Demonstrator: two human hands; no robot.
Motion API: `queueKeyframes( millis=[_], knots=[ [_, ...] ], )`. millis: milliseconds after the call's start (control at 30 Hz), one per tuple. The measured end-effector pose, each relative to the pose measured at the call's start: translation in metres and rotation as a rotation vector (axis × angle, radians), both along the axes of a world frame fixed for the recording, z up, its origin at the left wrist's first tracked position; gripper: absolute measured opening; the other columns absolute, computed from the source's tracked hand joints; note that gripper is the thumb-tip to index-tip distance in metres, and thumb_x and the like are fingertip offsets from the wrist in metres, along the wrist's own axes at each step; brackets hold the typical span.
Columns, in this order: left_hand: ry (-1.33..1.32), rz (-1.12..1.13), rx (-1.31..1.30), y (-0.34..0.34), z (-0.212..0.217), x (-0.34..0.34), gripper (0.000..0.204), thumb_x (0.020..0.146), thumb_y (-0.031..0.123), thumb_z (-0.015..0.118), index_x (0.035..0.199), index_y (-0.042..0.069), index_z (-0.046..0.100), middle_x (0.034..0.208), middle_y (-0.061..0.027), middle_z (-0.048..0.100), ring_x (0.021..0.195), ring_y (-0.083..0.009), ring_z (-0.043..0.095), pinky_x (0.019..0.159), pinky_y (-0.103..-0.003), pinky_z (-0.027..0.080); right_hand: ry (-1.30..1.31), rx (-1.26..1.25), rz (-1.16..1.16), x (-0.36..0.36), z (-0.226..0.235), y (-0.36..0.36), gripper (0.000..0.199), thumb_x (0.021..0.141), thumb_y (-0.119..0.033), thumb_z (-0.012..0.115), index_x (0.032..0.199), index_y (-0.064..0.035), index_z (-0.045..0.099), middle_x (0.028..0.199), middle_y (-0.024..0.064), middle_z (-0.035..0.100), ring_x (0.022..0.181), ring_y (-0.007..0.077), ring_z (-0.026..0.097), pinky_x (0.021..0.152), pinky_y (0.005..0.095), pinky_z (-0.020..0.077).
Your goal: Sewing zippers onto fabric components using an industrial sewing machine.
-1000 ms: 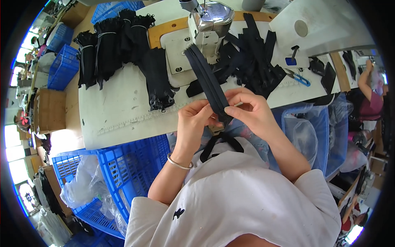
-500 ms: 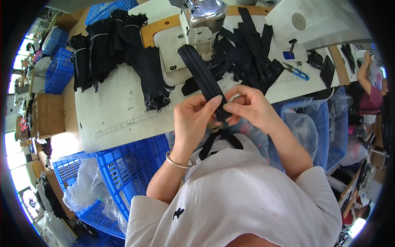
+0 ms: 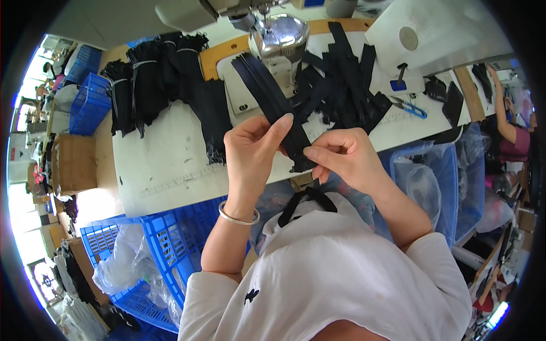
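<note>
A small stack of black zippers (image 3: 259, 85) slants from near the sewing machine (image 3: 280, 38) down to the front edge of the table. My left hand (image 3: 250, 150) is closed around the stack's middle, thumb on top. My right hand (image 3: 348, 162) pinches its lower end between thumb and fingers. To the right of the machine lies a loose heap of black zippers (image 3: 352, 79). Several tied bundles of black zippers (image 3: 149, 85) stand at the left, and another black bunch (image 3: 210, 119) lies nearer my left hand.
Blue-handled snips (image 3: 410, 108) and a dark flat object (image 3: 453, 103) lie at the right of the white table (image 3: 153, 159). Below stand a blue crate (image 3: 165, 238) with clear plastic bags and a blue bin (image 3: 449, 187). At the far right another person's arm (image 3: 503, 108) shows.
My left hand has slid up and left along the zippers, away from the right hand. The stack's lower end has moved slightly left, and the view has shifted a little.
</note>
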State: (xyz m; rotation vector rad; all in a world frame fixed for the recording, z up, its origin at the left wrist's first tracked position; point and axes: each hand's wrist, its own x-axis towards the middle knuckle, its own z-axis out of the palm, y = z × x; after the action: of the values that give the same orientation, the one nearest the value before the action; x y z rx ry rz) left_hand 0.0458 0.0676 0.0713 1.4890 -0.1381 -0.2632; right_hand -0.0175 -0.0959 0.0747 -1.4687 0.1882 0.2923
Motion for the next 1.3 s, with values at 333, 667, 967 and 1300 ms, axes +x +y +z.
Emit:
queueKeyframes(
  millis=[333, 667, 967, 1300],
  knots=[
    [0.026, -0.029, -0.237, -0.005, 0.021, 0.052, 0.027, 0.087, 0.019, 0.068, 0.064, 0.004, 0.061, 0.061, 0.0030, 0.056, 0.051, -0.0020, 0.044, 0.047, -0.017, 0.036, -0.263, -0.086, -0.095, 0.035, 0.024, 0.011, 0.020, 0.087, -0.015, 0.066, 0.078, 0.0024, 0.065, 0.061, 0.0045, 0.063, 0.054, 0.0073, 0.059, 0.048, 0.0207, 0.0439],
    [0.052, -0.091, -0.281, -0.008, 0.026, 0.068, 0.025, 0.088, 0.020, 0.067, 0.067, 0.006, 0.063, 0.063, 0.0048, 0.056, 0.052, -0.0005, 0.043, 0.047, -0.017, 0.032, -0.322, -0.011, -0.155, 0.045, 0.026, 0.016, 0.017, 0.087, -0.013, 0.065, 0.078, 0.0020, 0.065, 0.061, 0.0045, 0.062, 0.052, 0.0072, 0.058, 0.047, 0.0191, 0.0448],
    [0.046, -0.124, -0.296, -0.007, 0.023, 0.071, 0.023, 0.089, 0.022, 0.065, 0.071, 0.006, 0.065, 0.065, 0.0047, 0.059, 0.052, -0.0002, 0.044, 0.047, -0.017, 0.033, -0.342, -0.027, -0.165, 0.046, 0.025, 0.019, 0.019, 0.087, -0.014, 0.065, 0.076, 0.0018, 0.065, 0.060, 0.0051, 0.062, 0.051, 0.0071, 0.057, 0.047, 0.0196, 0.0437],
    [-0.041, -0.036, -0.116, -0.009, 0.014, 0.059, 0.033, 0.091, 0.025, 0.062, 0.065, 0.006, 0.057, 0.059, 0.0054, 0.051, 0.051, -0.0014, 0.045, 0.046, -0.017, 0.037, -0.323, -0.042, -0.154, 0.047, 0.021, 0.017, 0.018, 0.088, -0.014, 0.064, 0.081, 0.0030, 0.065, 0.065, 0.0041, 0.063, 0.057, 0.0070, 0.060, 0.053, 0.0199, 0.0489]
  ],
)
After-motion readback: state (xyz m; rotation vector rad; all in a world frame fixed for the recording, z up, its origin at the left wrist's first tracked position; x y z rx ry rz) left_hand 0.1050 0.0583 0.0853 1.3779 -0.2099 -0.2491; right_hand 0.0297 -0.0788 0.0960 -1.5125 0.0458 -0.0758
